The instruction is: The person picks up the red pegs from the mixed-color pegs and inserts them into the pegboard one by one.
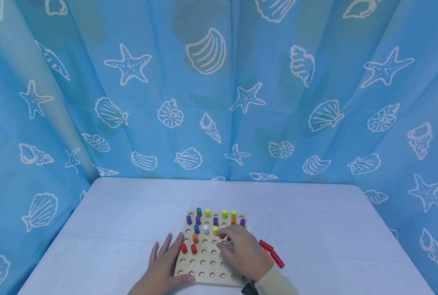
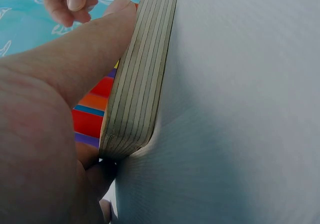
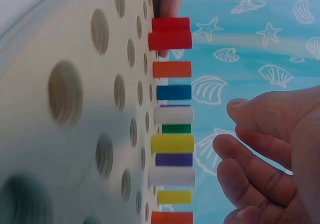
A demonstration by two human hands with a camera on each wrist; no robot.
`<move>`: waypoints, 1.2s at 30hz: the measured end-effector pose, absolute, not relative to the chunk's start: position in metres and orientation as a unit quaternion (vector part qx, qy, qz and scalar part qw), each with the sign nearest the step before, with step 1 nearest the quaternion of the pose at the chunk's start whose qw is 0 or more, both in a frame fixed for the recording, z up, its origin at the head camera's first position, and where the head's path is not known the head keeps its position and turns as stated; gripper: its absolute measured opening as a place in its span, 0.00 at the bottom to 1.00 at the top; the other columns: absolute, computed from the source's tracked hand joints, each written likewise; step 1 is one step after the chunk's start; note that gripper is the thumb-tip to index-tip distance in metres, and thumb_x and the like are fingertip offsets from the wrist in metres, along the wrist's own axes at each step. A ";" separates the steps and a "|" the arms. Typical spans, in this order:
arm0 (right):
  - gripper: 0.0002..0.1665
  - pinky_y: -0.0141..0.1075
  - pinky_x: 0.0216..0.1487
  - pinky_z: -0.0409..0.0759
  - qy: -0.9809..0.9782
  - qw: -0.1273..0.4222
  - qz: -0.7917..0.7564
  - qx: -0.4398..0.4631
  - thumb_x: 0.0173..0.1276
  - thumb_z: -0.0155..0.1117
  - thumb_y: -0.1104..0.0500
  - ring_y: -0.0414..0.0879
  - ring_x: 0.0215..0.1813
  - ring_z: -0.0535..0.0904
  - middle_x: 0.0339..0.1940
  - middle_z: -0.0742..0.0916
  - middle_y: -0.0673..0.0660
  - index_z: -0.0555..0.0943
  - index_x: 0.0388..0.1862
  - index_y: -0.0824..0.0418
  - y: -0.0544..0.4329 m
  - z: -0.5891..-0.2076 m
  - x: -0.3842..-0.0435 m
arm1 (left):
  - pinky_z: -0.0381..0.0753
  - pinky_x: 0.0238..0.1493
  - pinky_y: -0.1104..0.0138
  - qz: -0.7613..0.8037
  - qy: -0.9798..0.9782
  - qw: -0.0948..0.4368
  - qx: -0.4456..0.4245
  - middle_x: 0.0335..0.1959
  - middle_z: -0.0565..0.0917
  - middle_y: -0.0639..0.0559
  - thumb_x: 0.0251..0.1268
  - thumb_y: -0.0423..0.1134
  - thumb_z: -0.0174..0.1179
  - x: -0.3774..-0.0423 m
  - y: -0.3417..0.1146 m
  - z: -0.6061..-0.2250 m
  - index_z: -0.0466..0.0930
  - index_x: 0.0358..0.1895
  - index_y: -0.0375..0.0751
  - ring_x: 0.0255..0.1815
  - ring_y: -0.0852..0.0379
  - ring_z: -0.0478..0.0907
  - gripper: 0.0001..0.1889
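A wooden pegboard (image 1: 207,268) with rows of round holes lies on the table. Coloured pegs stand upright in its far and left parts: two red pegs (image 1: 193,248), an orange peg (image 1: 195,238), a white peg (image 1: 206,230), a yellow peg (image 1: 215,230) and several others. My left hand (image 1: 162,264) rests at the board's left side, fingers spread and straight, thumb over the near edge. Above the board's right half hovers my right hand (image 1: 246,252). In the right wrist view its bent fingers (image 3: 250,169) and thumb stand apart with nothing visible between them. It hides some holes.
Right of the board, loose red pegs (image 1: 277,259) and an orange peg (image 1: 268,256) lie on the white-covered table (image 1: 337,233). A blue curtain (image 1: 219,102) with shell and starfish prints hangs behind the table and along its sides.
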State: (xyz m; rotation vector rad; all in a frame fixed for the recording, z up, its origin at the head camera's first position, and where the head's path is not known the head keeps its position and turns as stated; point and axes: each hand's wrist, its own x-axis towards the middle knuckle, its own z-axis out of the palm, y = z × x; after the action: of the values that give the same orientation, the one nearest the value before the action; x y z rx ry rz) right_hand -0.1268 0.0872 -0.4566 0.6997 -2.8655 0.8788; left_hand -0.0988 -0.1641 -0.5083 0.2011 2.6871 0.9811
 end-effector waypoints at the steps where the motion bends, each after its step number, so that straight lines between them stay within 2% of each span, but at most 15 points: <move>1: 0.11 0.37 0.44 0.83 -0.931 0.032 0.285 0.226 0.68 0.70 0.55 0.38 0.44 0.79 0.41 0.85 0.44 0.85 0.48 0.54 0.089 -0.457 -0.127 | 0.29 0.75 0.35 0.339 0.928 0.137 0.068 0.79 0.59 0.41 0.43 0.71 0.71 -0.099 -0.164 -0.508 0.52 0.81 0.42 0.81 0.36 0.41 0.64; 6: 0.10 0.38 0.45 0.83 -0.936 0.026 0.279 0.215 0.69 0.70 0.56 0.39 0.44 0.79 0.41 0.85 0.44 0.85 0.47 0.55 0.096 -0.451 -0.126 | 0.28 0.75 0.36 0.342 0.927 0.140 0.065 0.79 0.59 0.41 0.42 0.71 0.72 -0.100 -0.163 -0.508 0.51 0.81 0.42 0.81 0.36 0.40 0.65; 12: 0.08 0.37 0.42 0.83 -0.928 0.044 0.302 0.213 0.67 0.71 0.58 0.39 0.41 0.79 0.40 0.85 0.45 0.85 0.45 0.56 0.107 -0.450 -0.127 | 0.27 0.75 0.36 0.345 0.925 0.148 0.060 0.79 0.59 0.41 0.41 0.71 0.72 -0.101 -0.163 -0.505 0.52 0.81 0.42 0.81 0.36 0.40 0.65; 21: 0.10 0.36 0.40 0.82 -0.941 0.009 0.294 0.168 0.68 0.71 0.55 0.39 0.40 0.79 0.38 0.84 0.44 0.85 0.46 0.54 0.119 -0.452 -0.127 | 0.28 0.75 0.36 0.345 0.924 0.156 0.058 0.79 0.59 0.40 0.41 0.71 0.73 -0.102 -0.163 -0.506 0.52 0.81 0.41 0.81 0.35 0.40 0.65; 29: 0.13 0.37 0.46 0.84 -0.950 0.001 0.285 0.129 0.68 0.71 0.54 0.38 0.40 0.77 0.41 0.85 0.44 0.84 0.49 0.54 0.131 -0.459 -0.130 | 0.28 0.75 0.36 0.347 0.923 0.154 0.059 0.79 0.58 0.40 0.42 0.70 0.73 -0.101 -0.164 -0.506 0.51 0.81 0.42 0.81 0.35 0.39 0.65; 36: 0.12 0.33 0.41 0.83 -0.948 0.005 0.302 0.103 0.67 0.72 0.55 0.35 0.38 0.76 0.38 0.84 0.42 0.85 0.48 0.53 0.140 -0.465 -0.131 | 0.27 0.75 0.36 0.343 0.925 0.150 0.061 0.79 0.58 0.40 0.41 0.71 0.72 -0.101 -0.163 -0.507 0.51 0.81 0.41 0.81 0.36 0.39 0.65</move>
State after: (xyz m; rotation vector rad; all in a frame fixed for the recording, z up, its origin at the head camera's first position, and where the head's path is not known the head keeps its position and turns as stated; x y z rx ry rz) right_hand -0.1315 0.1397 -0.4646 0.3233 -2.9669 0.9461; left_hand -0.1006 -0.1632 -0.5069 0.1755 2.6574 0.9852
